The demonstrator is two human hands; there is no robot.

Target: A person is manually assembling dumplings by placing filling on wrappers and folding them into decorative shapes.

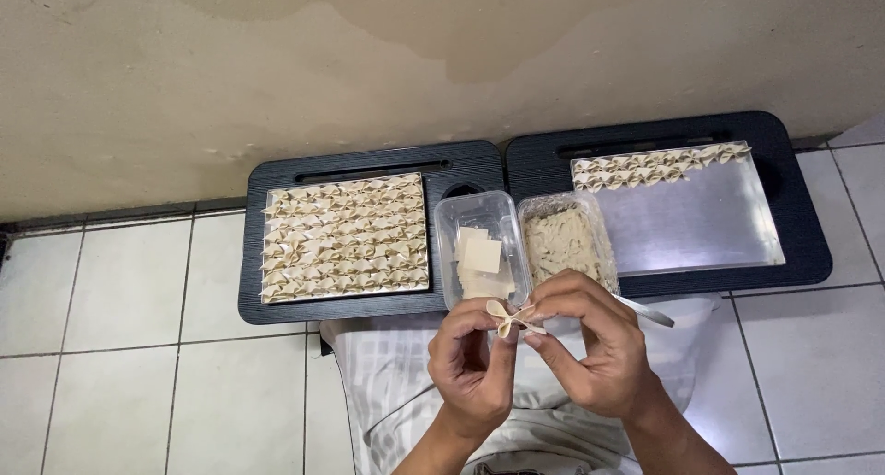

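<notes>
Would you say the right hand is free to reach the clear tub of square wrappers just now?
Probably not at once: the right hand and left hand are both pinching a folded dumpling. The tub sits open just beyond, nothing blocking it.

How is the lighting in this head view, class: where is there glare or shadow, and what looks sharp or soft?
Head view: even, soft light with no hard shadows; the bare metal tray gives a dull sheen rather than glare; the stained wall is flatly lit; the folded wrapper between the left hand and right hand is fairly sharp; the filled tray stays readable, its details fine.
</notes>
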